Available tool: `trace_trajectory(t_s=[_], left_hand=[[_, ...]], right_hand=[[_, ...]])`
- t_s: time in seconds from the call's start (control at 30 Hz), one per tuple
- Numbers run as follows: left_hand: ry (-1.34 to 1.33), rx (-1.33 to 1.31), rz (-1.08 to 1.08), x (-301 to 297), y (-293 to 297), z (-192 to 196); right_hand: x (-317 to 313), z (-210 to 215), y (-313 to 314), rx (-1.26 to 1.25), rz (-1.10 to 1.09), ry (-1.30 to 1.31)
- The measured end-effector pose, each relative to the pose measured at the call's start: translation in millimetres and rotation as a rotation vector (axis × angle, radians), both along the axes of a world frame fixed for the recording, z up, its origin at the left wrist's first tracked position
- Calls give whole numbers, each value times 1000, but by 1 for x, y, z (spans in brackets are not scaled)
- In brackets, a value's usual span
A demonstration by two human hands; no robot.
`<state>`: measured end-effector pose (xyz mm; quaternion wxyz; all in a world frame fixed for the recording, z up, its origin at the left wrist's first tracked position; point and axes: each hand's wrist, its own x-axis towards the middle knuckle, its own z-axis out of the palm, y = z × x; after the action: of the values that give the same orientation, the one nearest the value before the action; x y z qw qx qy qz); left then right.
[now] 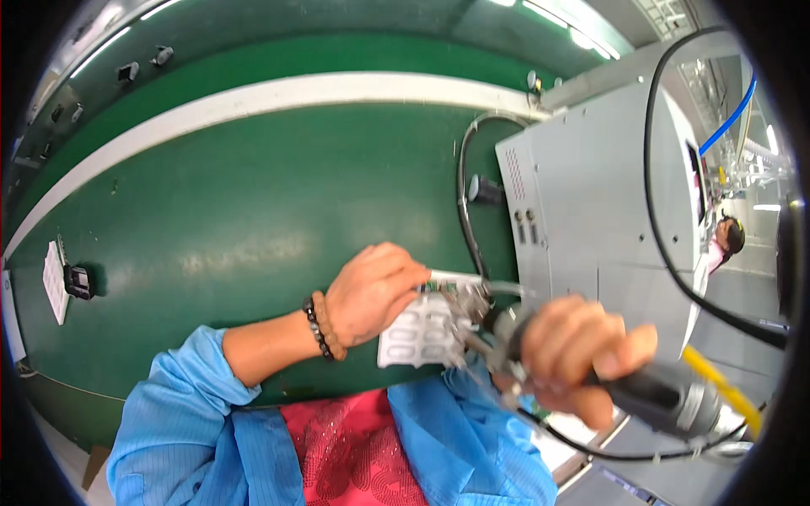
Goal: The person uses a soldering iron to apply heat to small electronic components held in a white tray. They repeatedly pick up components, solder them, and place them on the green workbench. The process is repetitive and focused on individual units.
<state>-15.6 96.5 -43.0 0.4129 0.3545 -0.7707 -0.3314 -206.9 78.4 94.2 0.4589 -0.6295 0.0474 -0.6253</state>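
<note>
Right hand is clenching a black cylindrical tool, best kept steady, beside the white pocketed tray; left hand's hold is unclear.

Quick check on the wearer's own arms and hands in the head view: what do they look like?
Left hand: bare, no glove; one dark beaded bracelet and one brown beaded bracelet at the wrist. Light blue, finely striped fabric left sleeve, bunched below the elbow. Right hand: ungloved, motion-blurred; matching blue right sleeve.
</note>
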Motion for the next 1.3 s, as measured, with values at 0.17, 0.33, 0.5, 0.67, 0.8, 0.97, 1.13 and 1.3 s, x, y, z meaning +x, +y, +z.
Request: trace_trajectory(t_s=[0.17, 0.33, 0.5, 0.67, 0.8, 0.97, 1.13, 1.3], left_hand=[[-7, 5, 7, -1, -1, -2], [-19, -132, 64, 3, -4, 12], [-35, -200, 178, 28, -34, 30], [-175, -285, 472, 72, -134, 41], [-458, -568, 752, 92, -206, 45], [-347, -543, 344, 14, -248, 29], [-387, -378, 34, -78, -313, 7], [-637, -335, -19, -133, -370, -1]], right_hand=[[-17, 22, 35, -96, -225, -42], [-16, 22, 37, -84, -236, -50], [-21, 16, 32, -80, -205, -43], [-19, 15, 28, -63, -169, 4], [-15, 12, 24, -52, -169, -31], [-17, 11, 18, -3, -137, -2], [-26, 23, 4, -48, -31, 85], [-30, 26, 1, 25, -94, 95]])
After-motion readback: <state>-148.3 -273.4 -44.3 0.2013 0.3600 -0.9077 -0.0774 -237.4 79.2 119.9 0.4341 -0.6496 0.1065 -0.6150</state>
